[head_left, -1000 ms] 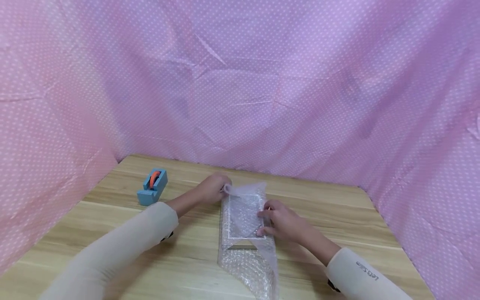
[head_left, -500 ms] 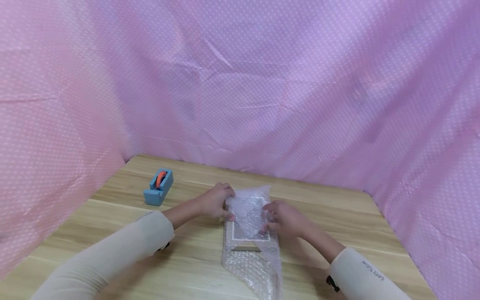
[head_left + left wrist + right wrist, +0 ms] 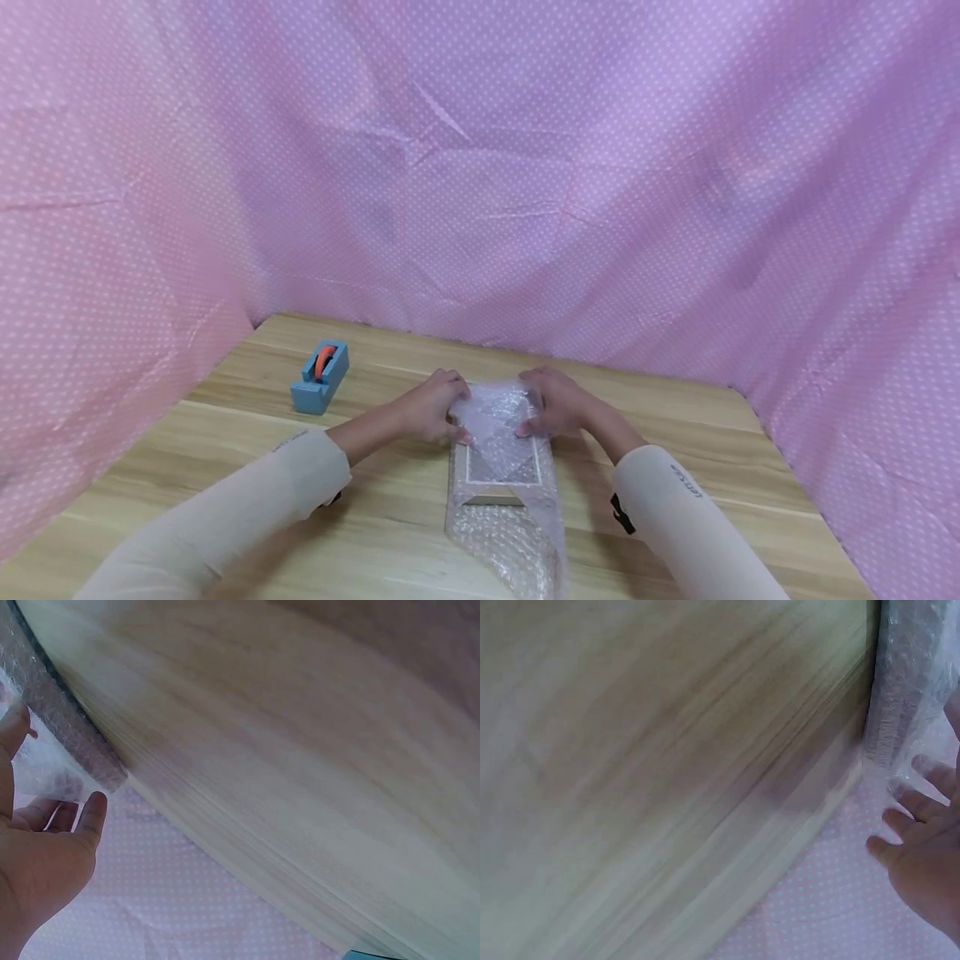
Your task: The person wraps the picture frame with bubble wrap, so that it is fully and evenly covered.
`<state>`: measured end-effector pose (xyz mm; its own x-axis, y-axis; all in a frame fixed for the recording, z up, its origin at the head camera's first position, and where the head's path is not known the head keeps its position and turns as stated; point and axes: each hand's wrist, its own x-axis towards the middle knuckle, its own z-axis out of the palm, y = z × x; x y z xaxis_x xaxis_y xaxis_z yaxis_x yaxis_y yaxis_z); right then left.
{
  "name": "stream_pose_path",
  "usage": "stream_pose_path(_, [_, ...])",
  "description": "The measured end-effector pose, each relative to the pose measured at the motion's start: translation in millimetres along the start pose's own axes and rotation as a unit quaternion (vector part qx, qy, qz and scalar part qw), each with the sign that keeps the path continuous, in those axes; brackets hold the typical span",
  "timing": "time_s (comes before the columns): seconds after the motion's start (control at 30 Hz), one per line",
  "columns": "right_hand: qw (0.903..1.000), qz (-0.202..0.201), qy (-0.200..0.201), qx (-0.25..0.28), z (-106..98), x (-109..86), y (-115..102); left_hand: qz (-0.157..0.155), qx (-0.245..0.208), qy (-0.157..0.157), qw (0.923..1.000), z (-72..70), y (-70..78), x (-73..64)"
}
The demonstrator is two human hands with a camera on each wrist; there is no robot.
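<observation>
A flat rectangular picture frame [image 3: 498,500] with a white border line lies on the table, partly covered by clear bubble wrap [image 3: 495,533]. The wrap is folded over its far end, while a loose tail spreads toward me. My left hand [image 3: 435,408] grips the wrap at the far left corner, thumb on top. Opposite it, at the far right corner, my right hand [image 3: 558,404] holds the wrap between thumb and fingers. The left wrist view shows the left fingers [image 3: 91,817] at the wrapped end. In the right wrist view the right fingers [image 3: 919,802] touch the film.
A blue tape dispenser [image 3: 320,379] with an orange tape core stands to the left of the frame on the wooden table [image 3: 675,450]. Pink dotted cloth [image 3: 480,183] hangs behind the table and along both sides.
My right hand has moved from the right edge up to the far right corner. My left hand let its fold down and put its thumb on top; the upright wrap at the far end now lies lower.
</observation>
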<state>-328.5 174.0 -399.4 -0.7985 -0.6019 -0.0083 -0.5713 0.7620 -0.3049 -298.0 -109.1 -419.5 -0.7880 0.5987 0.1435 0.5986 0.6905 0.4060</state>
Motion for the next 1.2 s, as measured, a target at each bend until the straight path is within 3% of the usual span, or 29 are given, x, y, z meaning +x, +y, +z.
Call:
stream_pose_path(0.17, [0.9999,0.003,0.006,0.013,3.8,-5.0,-4.1,0.004,0.014,0.008,0.9999,1.7,3.1,-4.0])
stream_pose_path(0.5, [0.9987,-0.026,0.024,-0.038,8.5,-19.2,-9.6,0.009,0.031,0.016,0.9993,2.4,11.2,-13.6])
stream_pose_path(0.67, [0.9970,-0.046,0.034,-0.051,10.2,-26.0,-10.4,0.041,0.066,0.029,0.9966,4.1,10.9,-17.9])
stream_pose_path(0.83, [0.9960,-0.056,0.040,-0.056,12.2,-29.3,-13.8,0.096,0.118,0.029,0.9880,1.7,6.1,-22.4])
stream_pose_path(0.93, [0.9968,-0.048,0.033,-0.056,12.6,-28.5,-15.8,0.123,0.119,0.009,0.9852,-3.3,2.7,-20.8])
stream_pose_path(1.0, [0.9971,-0.046,0.030,-0.054,12.5,-27.8,-16.9,0.125,0.110,-0.014,0.9860,-7.9,2.9,-18.0])
stream_pose_path(1.2, [0.9961,-0.044,0.040,-0.065,12.1,-25.7,-16.3,0.076,0.059,-0.063,0.9934,-19.1,9.7,-0.1])
